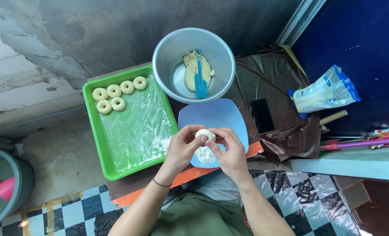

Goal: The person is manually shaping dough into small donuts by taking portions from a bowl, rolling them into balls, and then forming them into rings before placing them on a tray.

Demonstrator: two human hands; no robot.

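My left hand (181,148) and my right hand (231,150) meet over a pale blue cutting board (216,116), both gripping one small ball of dough (205,133) between the fingertips. A little heap of flour (205,155) lies on the board just below the ball. To the left, a green tray (99,131) lined with floured plastic film holds several ring-shaped dough pieces (115,94) at its far corner. Beyond the board a metal bowl (168,54) contains a lump of dough (190,70) and a blue scraper (200,81).
A dark phone (262,116) lies on brown plastic sheeting right of the board. A bag of flour (325,91) sits further right, near a wooden rolling pin handle (333,117). A grey bucket (4,188) stands on the floor at the left.
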